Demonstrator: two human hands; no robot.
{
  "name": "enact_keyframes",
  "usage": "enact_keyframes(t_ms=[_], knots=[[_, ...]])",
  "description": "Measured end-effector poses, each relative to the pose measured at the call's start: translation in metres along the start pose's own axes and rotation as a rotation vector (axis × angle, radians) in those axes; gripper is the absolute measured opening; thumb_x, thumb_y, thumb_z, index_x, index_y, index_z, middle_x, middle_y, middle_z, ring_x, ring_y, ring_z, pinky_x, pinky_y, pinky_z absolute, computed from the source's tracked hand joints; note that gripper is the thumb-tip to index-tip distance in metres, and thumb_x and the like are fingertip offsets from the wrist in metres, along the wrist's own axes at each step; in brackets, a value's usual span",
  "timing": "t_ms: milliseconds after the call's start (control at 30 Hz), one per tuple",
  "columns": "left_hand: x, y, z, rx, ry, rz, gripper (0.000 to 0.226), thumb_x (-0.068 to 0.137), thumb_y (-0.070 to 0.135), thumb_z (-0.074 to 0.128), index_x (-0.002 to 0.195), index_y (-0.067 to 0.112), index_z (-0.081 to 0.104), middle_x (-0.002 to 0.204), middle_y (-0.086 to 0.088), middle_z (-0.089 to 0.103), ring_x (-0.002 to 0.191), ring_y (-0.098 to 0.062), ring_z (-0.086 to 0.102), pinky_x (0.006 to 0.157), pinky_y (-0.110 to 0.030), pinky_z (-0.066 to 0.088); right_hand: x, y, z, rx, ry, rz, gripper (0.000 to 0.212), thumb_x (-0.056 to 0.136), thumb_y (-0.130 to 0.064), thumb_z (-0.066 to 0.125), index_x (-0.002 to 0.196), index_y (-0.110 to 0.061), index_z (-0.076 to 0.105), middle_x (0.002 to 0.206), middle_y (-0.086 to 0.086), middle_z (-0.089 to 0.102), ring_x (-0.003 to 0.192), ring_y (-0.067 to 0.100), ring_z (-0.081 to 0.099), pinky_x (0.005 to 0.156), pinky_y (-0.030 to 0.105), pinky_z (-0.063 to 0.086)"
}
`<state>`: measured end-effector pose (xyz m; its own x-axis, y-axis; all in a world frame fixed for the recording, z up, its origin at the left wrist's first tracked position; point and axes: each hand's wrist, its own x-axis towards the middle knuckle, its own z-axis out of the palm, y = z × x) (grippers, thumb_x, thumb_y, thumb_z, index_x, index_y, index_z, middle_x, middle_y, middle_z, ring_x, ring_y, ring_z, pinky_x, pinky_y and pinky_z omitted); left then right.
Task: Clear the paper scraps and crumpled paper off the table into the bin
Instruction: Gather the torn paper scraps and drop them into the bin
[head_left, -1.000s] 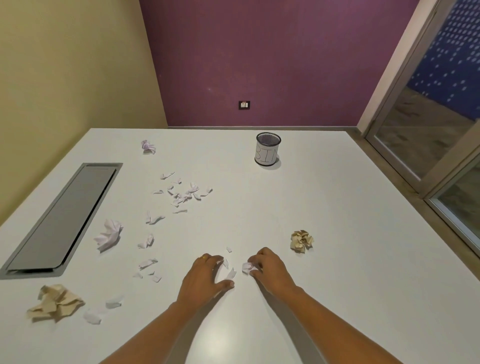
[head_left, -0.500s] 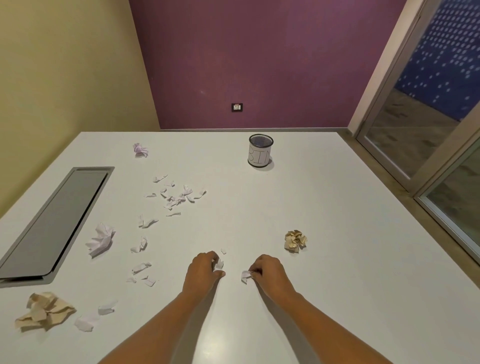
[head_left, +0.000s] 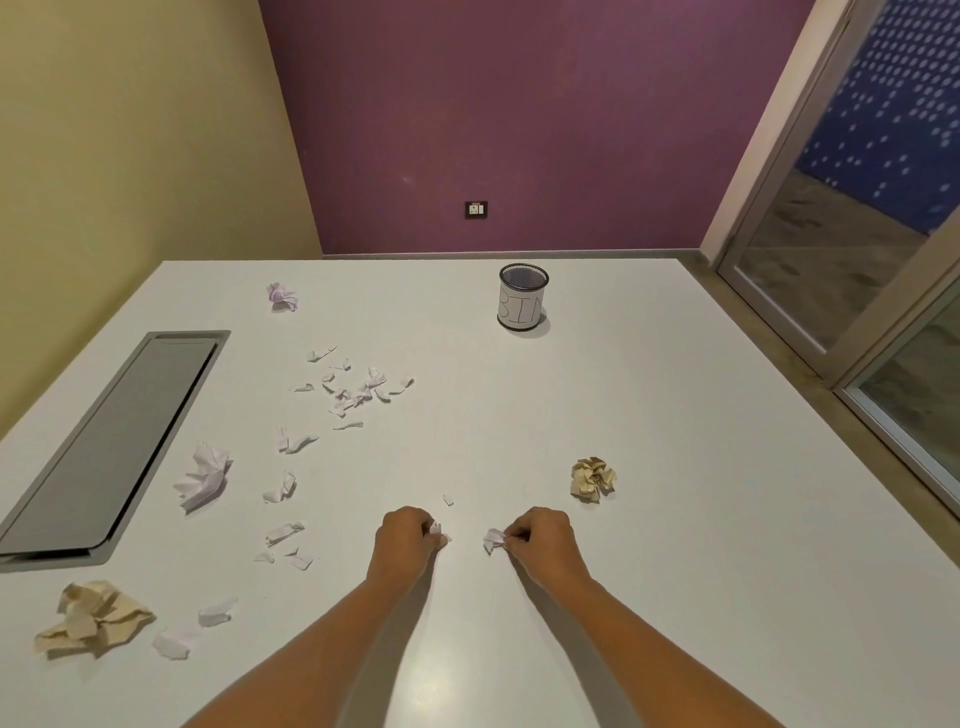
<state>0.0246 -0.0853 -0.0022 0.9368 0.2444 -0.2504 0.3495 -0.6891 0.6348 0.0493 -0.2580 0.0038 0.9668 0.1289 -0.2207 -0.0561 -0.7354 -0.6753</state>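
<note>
My left hand (head_left: 404, 543) is closed on white paper scraps (head_left: 435, 530) near the table's front middle. My right hand (head_left: 543, 543) pinches another white scrap (head_left: 492, 539) beside it. One tiny scrap (head_left: 448, 500) lies just beyond them. The mesh bin (head_left: 522, 304), labelled BIN, stands at the far middle-right. Several white scraps (head_left: 353, 389) are scattered at the centre left, and more scraps (head_left: 284, 540) lie left of my left hand. Crumpled balls: tan ball (head_left: 592, 478) at right, white ball (head_left: 205, 475) at left, small purple-white ball (head_left: 282, 297) far left, large tan ball (head_left: 93, 618) near left.
A grey recessed panel (head_left: 104, 447) is set into the white table (head_left: 675, 519) along the left side. Two more white scraps (head_left: 192, 629) lie near the front left. A glass door is on the right beyond the table's edge.
My left hand has closed over the scraps that lay between the hands. My right hand keeps its scrap. Both hands have drawn slightly apart.
</note>
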Motion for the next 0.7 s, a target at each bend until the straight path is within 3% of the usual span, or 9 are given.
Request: enact_keyframes(t_ms=[67, 167, 267, 400, 533, 700], knots=[[-0.002, 0.001, -0.002, -0.024, -0.01, -0.019, 0.041, 0.083, 0.006, 0.062, 0.051, 0.011, 0.037, 0.044, 0.01, 0.043, 0.046, 0.003, 0.056, 0.043, -0.008, 0.035, 0.003, -0.002, -0.001, 0.009, -0.024, 0.022, 0.014, 0.082, -0.007, 0.063, 0.083, 0.0, 0.074, 0.088, 0.017, 0.073, 0.083, 0.029, 0.068, 0.077, 0.034, 0.053], [0.0, 0.003, -0.006, -0.039, -0.028, -0.04, 0.038, 0.081, 0.008, 0.066, 0.053, 0.009, 0.04, 0.039, 0.008, 0.043, 0.036, 0.002, 0.046, 0.041, -0.01, 0.032, 0.011, -0.006, -0.004, 0.036, -0.037, 0.038, 0.012, 0.081, -0.005, 0.063, 0.084, 0.0, 0.074, 0.088, 0.016, 0.074, 0.083, 0.027, 0.069, 0.077, 0.034, 0.054], [0.008, 0.004, -0.013, -0.057, -0.008, -0.071, 0.043, 0.079, 0.01, 0.068, 0.05, 0.01, 0.036, 0.048, -0.004, 0.044, 0.05, -0.021, 0.041, 0.052, -0.024, 0.03, 0.02, -0.012, -0.006, 0.063, -0.034, 0.056, 0.012, 0.081, -0.005, 0.064, 0.082, 0.001, 0.074, 0.088, 0.017, 0.074, 0.084, 0.029, 0.069, 0.072, 0.031, 0.054], [0.023, 0.012, -0.021, -0.078, 0.02, -0.121, 0.035, 0.079, 0.009, 0.068, 0.055, 0.005, 0.043, 0.057, -0.011, 0.047, 0.057, -0.023, 0.039, 0.058, -0.026, 0.03, 0.037, -0.021, -0.009, 0.081, -0.035, 0.062, 0.012, 0.08, -0.003, 0.062, 0.082, 0.002, 0.073, 0.088, 0.018, 0.073, 0.072, 0.028, 0.067, 0.061, 0.025, 0.047], [0.044, 0.026, -0.025, -0.07, 0.028, -0.112, 0.038, 0.078, 0.007, 0.066, 0.05, 0.007, 0.041, 0.061, -0.013, 0.05, 0.061, -0.023, 0.042, 0.06, -0.026, 0.031, 0.056, -0.029, -0.013, 0.082, -0.011, 0.035, 0.015, 0.082, -0.001, 0.059, 0.084, 0.001, 0.073, 0.091, 0.014, 0.074, 0.083, 0.025, 0.069, 0.07, 0.028, 0.053], [0.086, 0.051, -0.037, -0.077, 0.048, -0.06, 0.033, 0.077, 0.013, 0.072, 0.054, 0.004, 0.049, 0.061, -0.014, 0.053, 0.061, -0.024, 0.047, 0.061, -0.027, 0.034, 0.091, -0.039, -0.026, 0.105, 0.085, -0.011, 0.012, 0.083, -0.002, 0.061, 0.082, -0.001, 0.073, 0.089, 0.011, 0.074, 0.073, 0.014, 0.065, 0.068, 0.023, 0.052]])
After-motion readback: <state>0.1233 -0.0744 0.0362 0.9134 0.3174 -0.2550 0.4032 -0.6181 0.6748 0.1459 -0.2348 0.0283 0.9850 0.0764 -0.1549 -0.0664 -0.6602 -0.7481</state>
